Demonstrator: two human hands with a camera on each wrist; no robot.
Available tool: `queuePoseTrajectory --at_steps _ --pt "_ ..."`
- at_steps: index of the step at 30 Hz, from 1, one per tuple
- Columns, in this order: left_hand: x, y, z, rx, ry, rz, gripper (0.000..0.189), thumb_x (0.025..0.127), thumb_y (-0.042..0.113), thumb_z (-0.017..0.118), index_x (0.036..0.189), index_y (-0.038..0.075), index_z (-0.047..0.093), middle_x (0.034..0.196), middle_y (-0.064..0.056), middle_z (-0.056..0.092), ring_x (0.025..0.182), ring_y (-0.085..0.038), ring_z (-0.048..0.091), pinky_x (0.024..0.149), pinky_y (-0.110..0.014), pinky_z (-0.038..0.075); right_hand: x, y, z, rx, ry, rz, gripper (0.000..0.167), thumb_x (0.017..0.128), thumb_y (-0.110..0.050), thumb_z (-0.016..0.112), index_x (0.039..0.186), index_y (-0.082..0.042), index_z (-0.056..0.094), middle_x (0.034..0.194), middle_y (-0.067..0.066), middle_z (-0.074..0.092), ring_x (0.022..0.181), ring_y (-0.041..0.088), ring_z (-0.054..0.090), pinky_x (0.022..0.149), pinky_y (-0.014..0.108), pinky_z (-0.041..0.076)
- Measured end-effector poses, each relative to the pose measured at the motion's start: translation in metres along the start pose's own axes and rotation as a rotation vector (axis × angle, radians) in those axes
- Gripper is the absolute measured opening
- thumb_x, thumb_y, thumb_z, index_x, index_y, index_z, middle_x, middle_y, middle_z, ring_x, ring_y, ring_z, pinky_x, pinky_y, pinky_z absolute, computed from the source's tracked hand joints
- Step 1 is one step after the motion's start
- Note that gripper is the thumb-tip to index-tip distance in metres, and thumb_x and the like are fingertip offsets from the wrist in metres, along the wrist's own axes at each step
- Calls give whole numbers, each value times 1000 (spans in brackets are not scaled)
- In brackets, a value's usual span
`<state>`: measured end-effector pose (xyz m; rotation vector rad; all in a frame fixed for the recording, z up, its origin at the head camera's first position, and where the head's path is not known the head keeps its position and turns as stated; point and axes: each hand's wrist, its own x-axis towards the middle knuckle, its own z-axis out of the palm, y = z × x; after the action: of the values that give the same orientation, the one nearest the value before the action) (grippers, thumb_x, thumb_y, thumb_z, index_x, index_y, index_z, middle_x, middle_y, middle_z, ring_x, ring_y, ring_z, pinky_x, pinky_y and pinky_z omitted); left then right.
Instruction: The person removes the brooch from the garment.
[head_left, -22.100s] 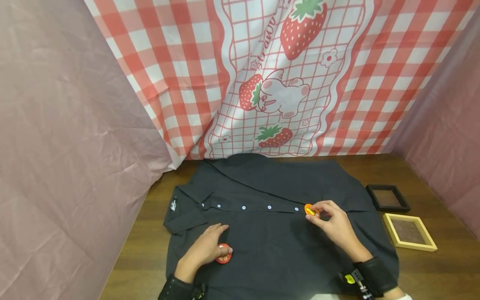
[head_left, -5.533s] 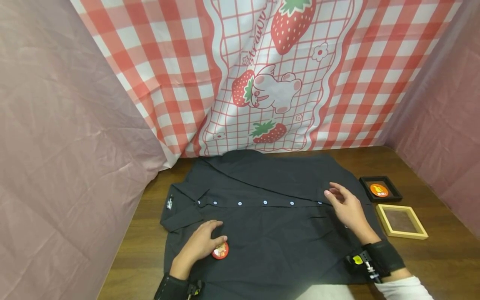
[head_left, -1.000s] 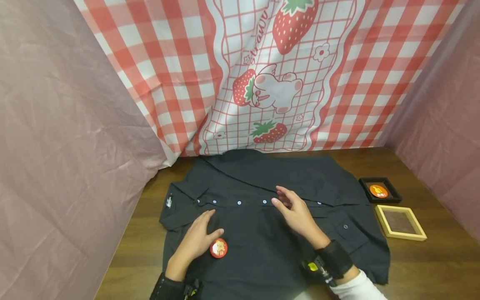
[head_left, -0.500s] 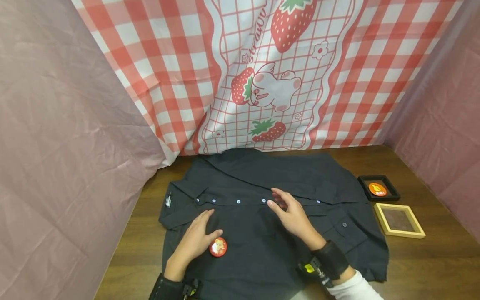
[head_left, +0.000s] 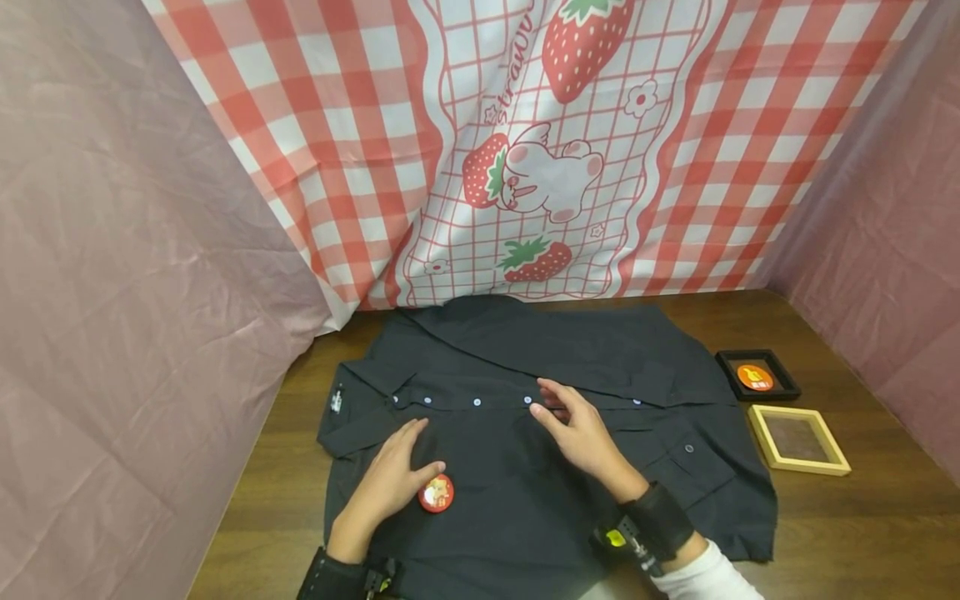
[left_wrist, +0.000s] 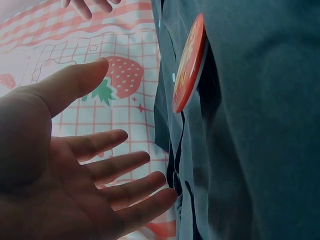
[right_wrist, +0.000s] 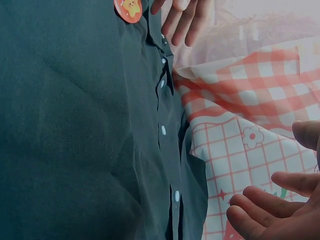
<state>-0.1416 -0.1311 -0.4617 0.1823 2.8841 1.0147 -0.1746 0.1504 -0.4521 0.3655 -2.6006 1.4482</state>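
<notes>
A dark button-up shirt (head_left: 480, 467) lies spread on the table, its collar to the left. On it sits a round red pin badge (head_left: 436, 493) with a yellow star figure; in the left wrist view the badge (left_wrist: 190, 62) shows nearly edge-on. My left hand (head_left: 390, 477) hovers over the shirt beside the badge, fingers extended, thumb tip near its upper edge and nothing held. Over the button row, my right hand (head_left: 581, 433) is loosely spread with nothing in it. An orange badge (head_left: 754, 377) rests inside the black frame (head_left: 787, 389) at the right.
A pale yellow frame (head_left: 840, 463) sits on the wooden table (head_left: 870, 533), just in front of the black one. Behind the table hangs a red checked strawberry cloth (head_left: 555, 183). Pinkish drapes (head_left: 165, 275) close off both sides.
The orange badge, earlier in my right hand, is now in the black frame. My right hand has come left to mid-shirt. My left thumb has moved off the red badge.
</notes>
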Motion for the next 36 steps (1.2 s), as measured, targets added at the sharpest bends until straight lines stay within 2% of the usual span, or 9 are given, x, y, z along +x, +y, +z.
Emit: queuePoseTrajectory --at_steps 3,15,24,36 --pt "0 0 0 -4 1 14 68 83 24 76 140 1 47 148 -24 44 139 -41 39 112 -58 33 0 0 1 0 -5 -6 44 94 -19 64 134 -3 56 123 18 62 114 33 62 94 48 53" --pt "-2 2 0 -8 -15 -3 71 81 25 77 141 2 47 149 -26 41 139 -44 38 110 -62 33 -5 0 10 1 7 -60 43 92 -16 66 132 -4 57 119 17 64 110 30 62 92 47 54" --pt "-3 2 -1 -9 -15 1 73 80 26 78 141 3 47 150 -24 41 139 -42 38 110 -61 33 -8 -1 13 -9 -15 -54 44 93 -18 65 133 -3 56 120 19 63 110 30 62 92 47 54" --pt "-3 1 0 4 -24 3 74 79 27 79 140 -1 47 151 -24 39 140 -43 36 110 -61 33 -13 -2 17 -83 -57 -52 51 92 -22 67 137 -4 54 132 19 59 120 34 59 97 49 51"
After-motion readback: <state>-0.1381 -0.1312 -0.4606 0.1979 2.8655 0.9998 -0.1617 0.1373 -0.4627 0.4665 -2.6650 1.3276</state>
